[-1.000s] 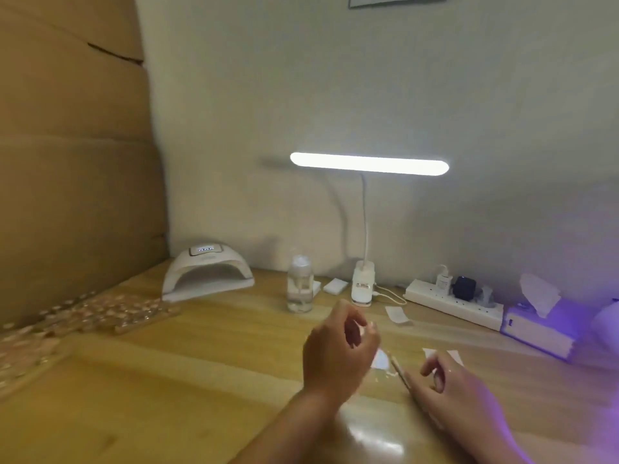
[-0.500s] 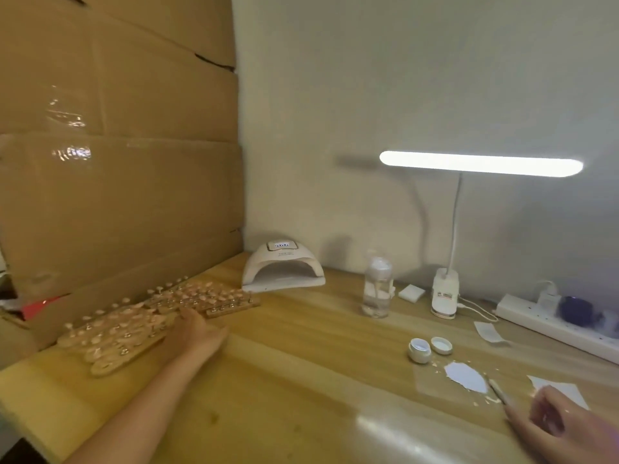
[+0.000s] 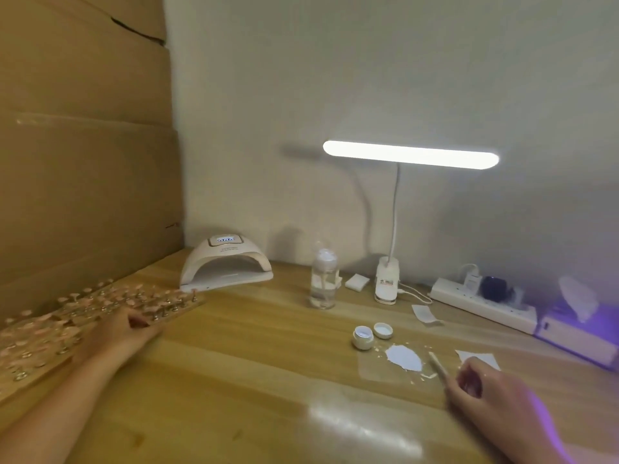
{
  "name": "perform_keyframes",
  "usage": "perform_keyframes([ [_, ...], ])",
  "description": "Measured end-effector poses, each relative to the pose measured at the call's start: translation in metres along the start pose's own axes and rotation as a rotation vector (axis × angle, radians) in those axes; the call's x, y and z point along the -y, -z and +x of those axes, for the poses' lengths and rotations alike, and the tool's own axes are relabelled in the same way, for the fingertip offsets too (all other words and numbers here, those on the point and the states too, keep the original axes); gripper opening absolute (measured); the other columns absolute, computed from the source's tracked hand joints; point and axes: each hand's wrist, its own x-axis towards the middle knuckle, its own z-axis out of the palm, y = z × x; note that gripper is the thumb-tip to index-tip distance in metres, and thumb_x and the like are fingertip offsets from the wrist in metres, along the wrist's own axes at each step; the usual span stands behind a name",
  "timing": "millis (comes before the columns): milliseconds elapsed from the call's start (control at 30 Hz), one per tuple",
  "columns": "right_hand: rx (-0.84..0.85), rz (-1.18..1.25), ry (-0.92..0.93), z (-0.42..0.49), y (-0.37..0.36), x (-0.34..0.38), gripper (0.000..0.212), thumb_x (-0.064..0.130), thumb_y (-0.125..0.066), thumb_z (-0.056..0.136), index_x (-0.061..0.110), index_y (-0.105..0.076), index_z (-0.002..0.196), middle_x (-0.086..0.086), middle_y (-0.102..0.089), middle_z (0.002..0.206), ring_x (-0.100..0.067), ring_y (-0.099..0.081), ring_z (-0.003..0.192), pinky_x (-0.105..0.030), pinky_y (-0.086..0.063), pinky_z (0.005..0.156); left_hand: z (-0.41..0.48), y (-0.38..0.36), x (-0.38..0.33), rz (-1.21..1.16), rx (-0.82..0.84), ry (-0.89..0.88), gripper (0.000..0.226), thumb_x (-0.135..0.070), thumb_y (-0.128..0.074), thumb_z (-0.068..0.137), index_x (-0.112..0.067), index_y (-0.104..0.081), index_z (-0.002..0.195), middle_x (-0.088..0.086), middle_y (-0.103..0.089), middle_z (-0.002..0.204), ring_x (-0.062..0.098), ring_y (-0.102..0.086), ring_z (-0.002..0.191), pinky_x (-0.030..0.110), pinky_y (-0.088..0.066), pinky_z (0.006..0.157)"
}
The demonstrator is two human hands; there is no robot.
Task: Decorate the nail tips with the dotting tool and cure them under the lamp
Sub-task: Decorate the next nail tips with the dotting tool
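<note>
Wooden racks (image 3: pixel 100 306) of pink nail tips on small stands lie at the table's left. My left hand (image 3: pixel 117 333) rests at the near edge of the racks, fingers among the stands; whether it pinches one I cannot tell. My right hand (image 3: pixel 485 393) at the lower right holds the thin dotting tool (image 3: pixel 437 361), its tip beside a white gel puddle (image 3: pixel 403 358) on a clear sheet. A small open jar (image 3: pixel 362 336) and its lid (image 3: pixel 383 330) sit just behind. The white curing lamp (image 3: pixel 226 266) stands at the back left.
A clear bottle (image 3: pixel 323 279), a lit clip desk lamp (image 3: pixel 387 279), a power strip (image 3: pixel 482 303) and a tissue box (image 3: pixel 576 333) line the back and right. Paper scraps (image 3: pixel 423 314) lie about. Cardboard (image 3: pixel 83 162) walls off the left.
My left hand went from in front of me over to the nail tip racks at the left. The view swung left, then settled. The right hand kept holding the tool.
</note>
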Motion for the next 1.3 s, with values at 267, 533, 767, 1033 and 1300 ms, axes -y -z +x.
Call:
perform_keyframes([
  [267,-0.064,0.072,0.004,0.007,-0.003,-0.01,0.025,0.048,-0.07,0.085,0.031,-0.059,0.071,0.019,-0.064,0.063,-0.003,-0.059,0.063,-0.025,-0.045,0.056,0.0,-0.003,0.0,-0.091,0.107,-0.123,0.03,-0.046,-0.079,0.079,-0.025,-0.064,0.095,0.0,-0.065,0.098,0.02,-0.056,0.089,0.036,-0.043,0.076],
  [533,-0.095,0.038,0.128,0.002,-0.004,-0.014,0.019,0.038,-0.071,0.087,0.04,-0.053,0.086,0.017,-0.065,0.089,-0.008,-0.064,0.079,-0.037,-0.054,0.069,-0.038,0.0,-0.021,-0.103,0.103,-0.186,0.031,-0.04,-0.079,0.08,-0.02,-0.073,0.103,0.003,-0.07,0.105,0.022,-0.061,0.095,0.033,-0.043,0.077],
  [767,-0.09,-0.026,0.204,-0.004,-0.004,-0.011,0.023,0.024,-0.072,0.087,0.032,-0.056,0.103,0.01,-0.067,0.093,-0.013,-0.067,0.082,-0.039,-0.057,0.069,-0.102,0.004,-0.053,-0.245,0.398,-0.459,0.023,-0.041,-0.079,0.078,-0.037,-0.071,0.099,-0.015,-0.068,0.1,0.008,-0.059,0.084,0.025,-0.043,0.069],
  [1033,-0.132,0.291,0.054,0.004,-0.001,-0.016,0.015,0.022,-0.075,0.088,0.02,-0.063,0.096,0.009,-0.075,0.083,-0.011,-0.07,0.084,-0.032,-0.053,0.079,-0.155,-0.043,-0.125,-0.315,0.78,-0.676,0.025,-0.04,-0.079,0.079,-0.035,-0.072,0.102,-0.015,-0.068,0.101,0.005,-0.061,0.076,0.017,-0.047,0.06],
  [1300,-0.201,0.88,-0.093,0.017,0.006,-0.011,0.019,0.032,-0.076,0.084,0.017,-0.068,0.092,0.004,-0.075,0.073,0.001,-0.054,0.051,-0.014,-0.043,0.054,-0.185,-0.094,-0.191,-0.252,0.992,-0.843,0.018,-0.031,-0.081,0.079,-0.035,-0.072,0.094,-0.017,-0.066,0.091,-0.009,-0.056,0.068,0.007,-0.041,0.065],
])
